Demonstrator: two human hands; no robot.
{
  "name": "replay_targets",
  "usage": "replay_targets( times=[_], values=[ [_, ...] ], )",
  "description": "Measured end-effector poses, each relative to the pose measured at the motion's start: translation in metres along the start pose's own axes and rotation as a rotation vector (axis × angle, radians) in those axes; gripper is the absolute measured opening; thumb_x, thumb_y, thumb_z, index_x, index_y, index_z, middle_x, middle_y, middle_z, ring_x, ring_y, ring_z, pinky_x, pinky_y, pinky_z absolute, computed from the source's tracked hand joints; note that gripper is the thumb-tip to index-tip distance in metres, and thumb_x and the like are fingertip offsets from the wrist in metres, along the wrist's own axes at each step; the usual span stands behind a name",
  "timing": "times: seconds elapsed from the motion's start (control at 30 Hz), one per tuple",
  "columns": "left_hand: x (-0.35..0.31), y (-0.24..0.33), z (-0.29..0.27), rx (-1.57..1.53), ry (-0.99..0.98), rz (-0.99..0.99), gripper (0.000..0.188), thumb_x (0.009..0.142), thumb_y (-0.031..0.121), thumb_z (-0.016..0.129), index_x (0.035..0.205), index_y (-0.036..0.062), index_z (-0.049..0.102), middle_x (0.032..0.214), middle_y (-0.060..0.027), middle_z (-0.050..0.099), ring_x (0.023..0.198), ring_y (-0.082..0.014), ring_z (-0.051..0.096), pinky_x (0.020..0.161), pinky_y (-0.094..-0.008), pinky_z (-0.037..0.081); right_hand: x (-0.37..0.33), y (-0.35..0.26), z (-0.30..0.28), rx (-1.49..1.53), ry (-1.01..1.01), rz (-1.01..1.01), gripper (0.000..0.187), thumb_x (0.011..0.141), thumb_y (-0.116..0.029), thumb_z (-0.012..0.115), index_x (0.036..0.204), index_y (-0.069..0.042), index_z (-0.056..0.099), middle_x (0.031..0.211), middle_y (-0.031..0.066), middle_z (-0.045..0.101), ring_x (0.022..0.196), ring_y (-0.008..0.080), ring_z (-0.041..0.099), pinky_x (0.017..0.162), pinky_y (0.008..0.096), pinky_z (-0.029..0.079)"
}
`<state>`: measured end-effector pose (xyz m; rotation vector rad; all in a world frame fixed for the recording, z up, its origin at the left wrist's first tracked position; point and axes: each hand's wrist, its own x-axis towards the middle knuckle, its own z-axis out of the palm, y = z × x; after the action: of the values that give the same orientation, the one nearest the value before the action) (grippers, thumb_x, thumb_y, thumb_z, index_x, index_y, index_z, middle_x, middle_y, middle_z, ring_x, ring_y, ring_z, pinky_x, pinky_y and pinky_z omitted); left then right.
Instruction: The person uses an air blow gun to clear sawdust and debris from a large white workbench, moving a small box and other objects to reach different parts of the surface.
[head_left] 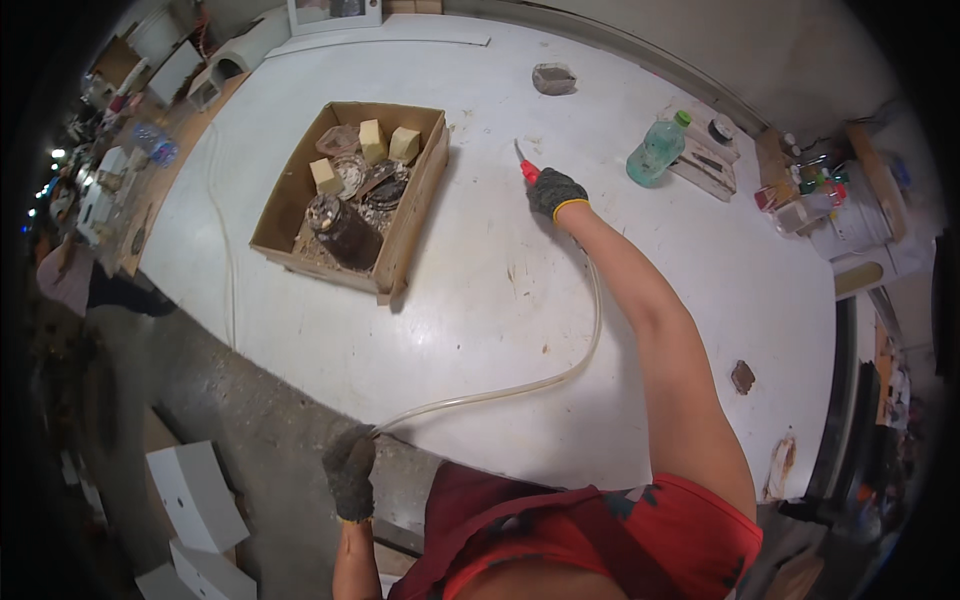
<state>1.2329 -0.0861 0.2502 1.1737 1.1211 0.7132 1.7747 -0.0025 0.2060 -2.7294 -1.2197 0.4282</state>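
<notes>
My right hand [557, 192], in a dark grey knit glove with a yellow cuff, reaches out over the white table. It is closed around a red blow gun [529, 172] whose thin metal nozzle points away from me. From under that wrist a clear hose [500, 393] curves back across the table to the near edge. There my left hand [349, 470], gloved the same way, is closed on the hose. Left of my right hand stands a cardboard box [408, 240] holding a dark, dirty jar [342, 232], pale yellow blocks [373, 142] and debris.
A green-tinted bottle [655, 153] stands right of my right hand, beside a tray [703, 168] with tools. A grey block [553, 79] sits farther back, a small brown piece [742, 377] near right. White boxes [198, 495] are on the floor at lower left. Another person [80, 275] is at far left.
</notes>
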Motion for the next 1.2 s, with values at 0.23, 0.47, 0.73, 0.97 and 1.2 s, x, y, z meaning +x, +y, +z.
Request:
replay_targets(
  times=[0.23, 0.47, 0.73, 0.97, 1.2],
  values=[
    [0.133, -0.008, 0.028, 0.172, -0.352, 0.099, 0.015, 0.086, 0.009, 0.064, 0.097, 0.0011, 0.068, 0.088, -0.0078, 0.067, 0.077, -0.0132, 0.061, 0.070, -0.0257, 0.049, 0.043, 0.040, -0.038, -0.095, -0.036, 0.247, 0.050, 0.079, -0.044, 0.060, 0.108, -0.003, 0.061, 0.111, 0.0226, 0.062, 0.106, 0.0355, 0.060, 0.090, 0.0430, 0.047],
    [0.190, -0.018, 0.033, 0.561, -0.477, 0.455, 0.013, 0.082, 0.017, 0.068, 0.090, 0.0081, 0.071, 0.084, -0.0115, 0.069, 0.074, -0.0278, 0.066, 0.067, -0.0348, 0.053, 0.069, 0.017, -0.054, -0.097, 0.092, 0.335, 0.053, 0.084, -0.051, 0.052, 0.105, -0.004, 0.063, 0.104, 0.0188, 0.066, 0.100, 0.0341, 0.063, 0.086, 0.0440, 0.049],
    [0.199, -0.019, 0.031, 0.545, -0.555, 0.472, 0.015, 0.077, 0.008, 0.069, 0.093, 0.0068, 0.068, 0.091, -0.0120, 0.069, 0.081, -0.0292, 0.066, 0.072, -0.0372, 0.053, 0.136, 0.053, -0.055, -0.077, 0.118, 0.476, 0.043, 0.087, -0.044, 0.050, 0.102, -0.008, 0.065, 0.106, 0.0178, 0.066, 0.100, 0.0342, 0.063, 0.084, 0.0446, 0.050],
    [0.201, -0.015, 0.034, 0.580, -0.574, 0.478, 0.016, 0.076, 0.005, 0.067, 0.092, 0.0048, 0.068, 0.089, -0.0127, 0.069, 0.079, -0.0292, 0.066, 0.071, -0.0374, 0.053, 0.152, 0.129, -0.047, -0.222, 0.112, 0.533, 0.040, 0.088, -0.041, 0.045, 0.112, -0.014, 0.060, 0.112, 0.0163, 0.064, 0.104, 0.0353, 0.060, 0.087, 0.0464, 0.048],
    [0.199, -0.029, 0.030, 0.505, -0.563, 0.333, 0.014, 0.078, 0.005, 0.065, 0.092, 0.0050, 0.068, 0.087, -0.0120, 0.069, 0.076, -0.0273, 0.067, 0.070, -0.0360, 0.053, 0.158, 0.139, -0.044, -0.185, 0.140, 0.513, 0.042, 0.087, -0.044, 0.044, 0.118, -0.017, 0.057, 0.111, 0.0164, 0.064, 0.105, 0.0356, 0.060, 0.087, 0.0469, 0.047]
  ],
)
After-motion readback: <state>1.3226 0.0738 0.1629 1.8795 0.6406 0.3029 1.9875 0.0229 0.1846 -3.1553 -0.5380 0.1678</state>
